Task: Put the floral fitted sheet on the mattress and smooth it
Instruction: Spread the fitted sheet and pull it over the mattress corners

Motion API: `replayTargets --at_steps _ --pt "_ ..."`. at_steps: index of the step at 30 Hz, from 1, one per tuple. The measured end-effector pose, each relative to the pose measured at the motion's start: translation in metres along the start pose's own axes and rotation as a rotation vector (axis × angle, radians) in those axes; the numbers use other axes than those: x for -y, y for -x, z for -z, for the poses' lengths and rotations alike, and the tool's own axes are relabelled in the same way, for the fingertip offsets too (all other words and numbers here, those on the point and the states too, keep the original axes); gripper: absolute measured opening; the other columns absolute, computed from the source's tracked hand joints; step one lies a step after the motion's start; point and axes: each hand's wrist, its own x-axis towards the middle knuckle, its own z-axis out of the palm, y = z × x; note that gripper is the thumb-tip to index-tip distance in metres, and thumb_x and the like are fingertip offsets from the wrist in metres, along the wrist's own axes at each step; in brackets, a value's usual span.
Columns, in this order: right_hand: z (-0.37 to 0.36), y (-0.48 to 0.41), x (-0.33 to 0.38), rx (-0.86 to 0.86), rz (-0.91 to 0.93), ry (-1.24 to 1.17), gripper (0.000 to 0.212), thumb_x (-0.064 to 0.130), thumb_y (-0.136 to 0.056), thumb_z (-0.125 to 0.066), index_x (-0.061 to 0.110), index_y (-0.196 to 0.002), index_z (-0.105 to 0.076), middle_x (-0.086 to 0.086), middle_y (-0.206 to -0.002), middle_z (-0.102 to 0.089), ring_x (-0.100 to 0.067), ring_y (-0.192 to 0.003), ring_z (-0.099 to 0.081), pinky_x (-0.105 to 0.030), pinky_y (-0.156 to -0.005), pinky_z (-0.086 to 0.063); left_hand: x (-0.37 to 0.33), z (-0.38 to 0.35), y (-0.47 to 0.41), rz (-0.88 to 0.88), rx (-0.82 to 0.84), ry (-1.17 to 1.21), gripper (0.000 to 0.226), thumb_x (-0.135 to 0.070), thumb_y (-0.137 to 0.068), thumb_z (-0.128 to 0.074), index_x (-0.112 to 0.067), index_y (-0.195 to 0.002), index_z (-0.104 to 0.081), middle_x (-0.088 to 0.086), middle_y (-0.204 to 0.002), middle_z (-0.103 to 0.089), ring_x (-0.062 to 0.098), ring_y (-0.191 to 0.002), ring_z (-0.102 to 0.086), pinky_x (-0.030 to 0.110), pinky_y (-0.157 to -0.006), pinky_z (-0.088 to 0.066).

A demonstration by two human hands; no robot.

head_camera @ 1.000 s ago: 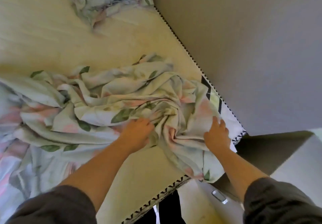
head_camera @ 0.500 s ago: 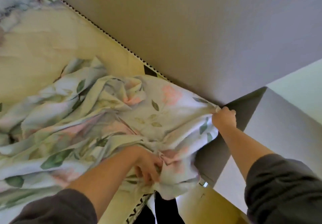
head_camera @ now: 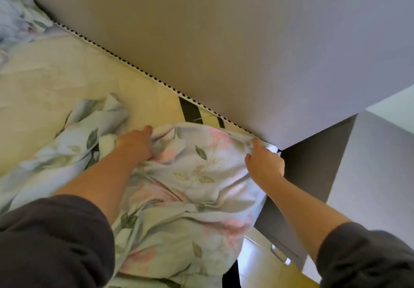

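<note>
The floral fitted sheet, pale with pink flowers and green leaves, lies bunched over the near corner of the cream mattress. One part is stretched over the corner beside the wall. My left hand grips a fold of the sheet on top of the mattress. My right hand holds the sheet's edge at the mattress corner, against the wall. The rest of the sheet trails off to the lower left in loose folds.
A grey wall runs along the mattress's far edge, which has black-and-white piping. More floral bedding sits at the upper left. A dark grey cabinet with a metal handle stands right of the corner.
My left hand has moved up from the sheet's lower bunch onto the mattress top. My right hand stays at the corner by the wall. The sheet covers more of the corner.
</note>
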Motion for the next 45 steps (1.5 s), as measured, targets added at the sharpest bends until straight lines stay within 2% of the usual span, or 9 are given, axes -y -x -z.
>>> replayTargets --at_steps 6,11,17,22,27,33,37,41,45 --pt "0.015 -0.026 0.024 -0.002 -0.026 -0.162 0.030 0.027 -0.102 -0.035 0.016 -0.128 -0.042 -0.012 -0.102 -0.065 -0.030 -0.090 -0.063 -0.038 -0.073 -0.052 -0.013 0.038 -0.025 -0.039 0.032 0.239 0.038 -0.048 -0.076 -0.059 -0.012 -0.087 -0.054 0.012 -0.097 -0.062 0.029 -0.088 -0.054 0.033 -0.076 -0.043" --pt "0.008 -0.030 0.031 -0.093 -0.378 -0.750 0.024 0.029 -0.098 -0.035 0.016 -0.110 -0.051 -0.010 -0.093 -0.065 -0.030 -0.092 -0.059 -0.033 -0.083 -0.047 -0.035 0.112 -0.052 -0.008 -0.631 0.606 0.029 -0.006 -0.075 -0.063 -0.008 -0.104 -0.057 0.023 -0.112 -0.056 0.043 -0.097 -0.056 0.043 -0.074 -0.044" --pt "-0.004 -0.010 0.030 -0.215 -0.551 -1.250 0.018 0.023 -0.090 -0.048 0.040 -0.097 -0.047 -0.004 -0.102 -0.065 -0.025 -0.098 -0.063 -0.042 -0.089 -0.052 -0.075 0.072 -0.036 -0.079 -0.623 0.786 0.048 -0.006 -0.082 -0.062 -0.007 -0.126 -0.042 0.014 -0.136 -0.036 0.035 -0.108 -0.050 0.041 -0.087 -0.043" --pt "0.002 -0.015 0.008 -0.390 -0.998 -1.622 0.014 0.011 -0.093 -0.050 0.020 -0.104 -0.052 -0.008 -0.102 -0.067 -0.018 -0.078 -0.071 -0.027 -0.066 -0.056 -0.121 0.037 -0.020 -0.025 -0.125 0.959 0.011 -0.011 -0.089 -0.048 -0.011 -0.091 -0.058 0.016 -0.092 -0.065 0.031 -0.076 -0.061 0.035 -0.068 -0.052" --pt "0.003 -0.015 -0.010 -0.468 -1.220 -1.901 0.032 0.008 -0.094 -0.050 0.004 -0.126 -0.051 -0.008 -0.086 -0.066 -0.006 -0.054 -0.066 -0.014 -0.055 -0.052 -0.165 0.031 -0.008 0.041 0.434 1.326 0.028 -0.032 -0.094 -0.054 -0.006 -0.088 -0.060 0.010 -0.084 -0.068 0.024 -0.066 -0.066 0.027 -0.054 -0.054" --pt "-0.002 -0.027 -0.036 -0.211 -1.386 -2.181 0.009 0.007 -0.088 -0.060 0.006 -0.080 -0.057 -0.003 -0.070 -0.059 -0.011 -0.056 -0.056 -0.020 -0.042 -0.051 -0.193 0.033 -0.019 0.197 0.330 1.548 0.021 -0.020 -0.096 -0.046 -0.003 -0.085 -0.053 0.011 -0.073 -0.066 0.022 -0.054 -0.063 0.025 -0.052 -0.051" --pt "-0.002 -0.027 -0.041 -0.376 -1.342 -2.192 0.009 0.002 -0.087 -0.048 0.002 -0.083 -0.056 -0.007 -0.068 -0.057 -0.015 -0.057 -0.058 -0.022 -0.049 -0.052 -0.198 0.028 -0.012 0.160 0.291 1.644 0.034 -0.017 -0.094 -0.045 -0.007 -0.061 -0.046 0.007 -0.057 -0.066 0.015 -0.049 -0.066 0.019 -0.046 -0.050" --pt "-0.012 -0.021 -0.034 -0.449 -1.228 -1.935 0.012 0.005 -0.089 -0.050 0.004 -0.099 -0.058 -0.007 -0.079 -0.067 -0.018 -0.068 -0.064 -0.025 -0.055 -0.053 -0.193 0.008 -0.003 -0.191 0.157 1.341 0.013 -0.016 -0.091 -0.053 -0.009 -0.085 -0.062 0.006 -0.087 -0.065 0.022 -0.086 -0.061 0.028 -0.075 -0.049" --pt "-0.036 -0.015 -0.035 -0.220 -0.821 -1.322 0.021 0.014 -0.092 -0.051 0.029 -0.104 -0.057 0.013 -0.093 -0.063 -0.004 -0.077 -0.058 -0.018 -0.061 -0.043 -0.189 -0.004 -0.012 -0.662 -0.308 0.232 0.025 -0.018 -0.085 -0.048 -0.017 -0.108 -0.058 0.002 -0.111 -0.059 0.024 -0.106 -0.053 0.034 -0.087 -0.040"
